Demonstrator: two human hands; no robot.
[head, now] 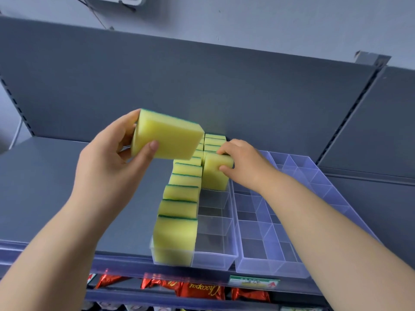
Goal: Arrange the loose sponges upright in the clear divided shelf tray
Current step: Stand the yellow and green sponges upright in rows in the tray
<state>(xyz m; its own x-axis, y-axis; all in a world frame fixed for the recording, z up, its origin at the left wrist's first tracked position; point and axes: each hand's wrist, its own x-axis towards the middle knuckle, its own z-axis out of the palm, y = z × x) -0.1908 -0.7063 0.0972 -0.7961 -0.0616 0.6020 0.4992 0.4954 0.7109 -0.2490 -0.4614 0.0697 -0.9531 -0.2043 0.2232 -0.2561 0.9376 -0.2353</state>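
The clear divided tray [213, 258] is sitting lengthwise on the grey shelf [45, 187], its near end at the shelf's front edge and its far end reaching toward the back panel [179, 75]. Its left lane is holding a row of sponges [179, 207], yellow with green scouring edges facing up, standing upright one behind another from the front edge back. In the right lane a few more sponges [214, 141] are standing at the back end.

Just in front of those, the right grip [244, 167] is pinching one sponge [215, 173], thumb on its near yellow face and fingers curling over its top. That sponge is standing upright in the right lane, touching the left row beside it. The lane's remaining compartments are lying between it and the shelf's front edge.

The left grip [107, 158] is holding a second sponge [166, 140] up in the air above the tray's far left side, thumb pressing the yellow face and fingers wrapping behind it. It is tilting, with its green side facing away.

A second divided tray [269, 243] is lying just beside the first, toward the shelf's right end. Below the front edge, a price label [253, 282] and red snack packets [202, 290] are showing.
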